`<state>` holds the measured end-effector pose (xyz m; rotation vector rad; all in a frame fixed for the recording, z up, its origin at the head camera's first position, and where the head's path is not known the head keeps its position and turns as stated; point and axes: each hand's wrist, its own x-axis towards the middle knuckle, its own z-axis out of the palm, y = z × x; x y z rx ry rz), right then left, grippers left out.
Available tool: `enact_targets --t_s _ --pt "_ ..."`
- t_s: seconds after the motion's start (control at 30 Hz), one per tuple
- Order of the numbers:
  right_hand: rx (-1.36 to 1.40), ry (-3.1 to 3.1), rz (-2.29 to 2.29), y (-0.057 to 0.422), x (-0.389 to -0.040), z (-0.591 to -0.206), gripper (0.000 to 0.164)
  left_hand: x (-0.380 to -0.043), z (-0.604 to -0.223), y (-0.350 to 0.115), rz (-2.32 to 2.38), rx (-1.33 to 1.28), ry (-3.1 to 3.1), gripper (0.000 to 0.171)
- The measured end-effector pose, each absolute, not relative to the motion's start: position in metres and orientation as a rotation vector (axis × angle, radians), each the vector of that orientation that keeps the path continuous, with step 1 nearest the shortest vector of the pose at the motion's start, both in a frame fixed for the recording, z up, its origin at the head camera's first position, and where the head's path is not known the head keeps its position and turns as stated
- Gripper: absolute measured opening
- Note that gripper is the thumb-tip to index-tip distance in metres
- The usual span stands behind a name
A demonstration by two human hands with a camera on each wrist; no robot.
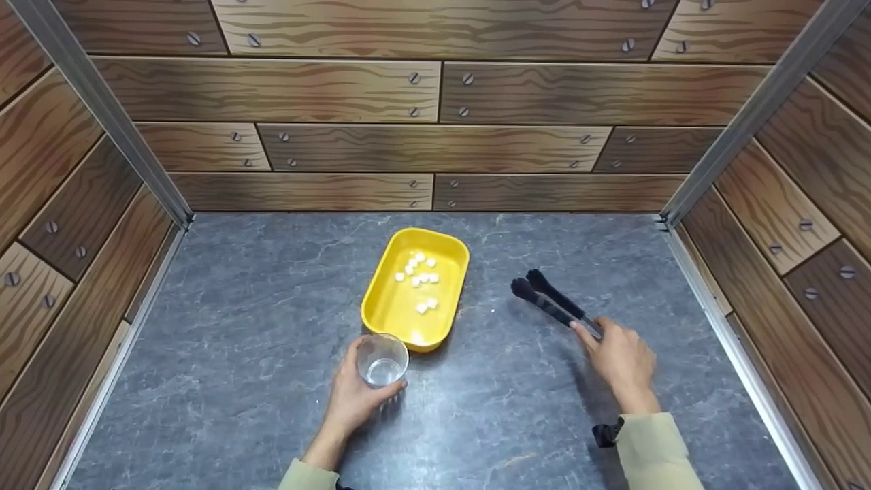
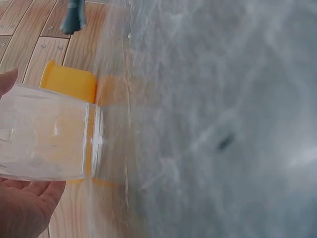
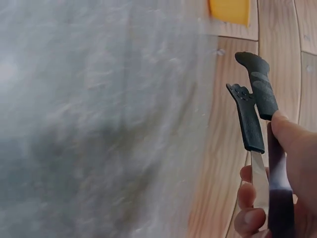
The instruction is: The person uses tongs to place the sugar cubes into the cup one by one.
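Note:
My left hand holds a clear plastic cup by its sides, just in front of a yellow tray. In the left wrist view the cup has its base at the tabletop, and nothing shows inside it. Several small white cubes lie scattered in the tray. To the right, my right hand grips a pair of tongs with black tips pointing to the back left. Those tips stand slightly apart with nothing between them.
A grey marbled tabletop lies under everything. Wood-patterned walls close in the back and both sides, with metal strips along the corners and side edges. A tiny white speck lies right of the tray.

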<state>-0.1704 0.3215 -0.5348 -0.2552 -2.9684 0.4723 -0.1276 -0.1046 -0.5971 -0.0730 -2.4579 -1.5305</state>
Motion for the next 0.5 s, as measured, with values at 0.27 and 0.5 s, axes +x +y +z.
enact_targets --t_s 0.27,0.5 --pt "-0.025 -2.764 0.384 0.304 -0.178 -0.518 0.062 -0.127 -0.597 -0.104 -1.554 -0.076 -2.455 0.095" --pt "0.101 -2.661 0.342 0.291 -0.187 -0.501 0.054 -0.127 -0.595 -0.104 -1.562 -0.067 -2.477 0.096"
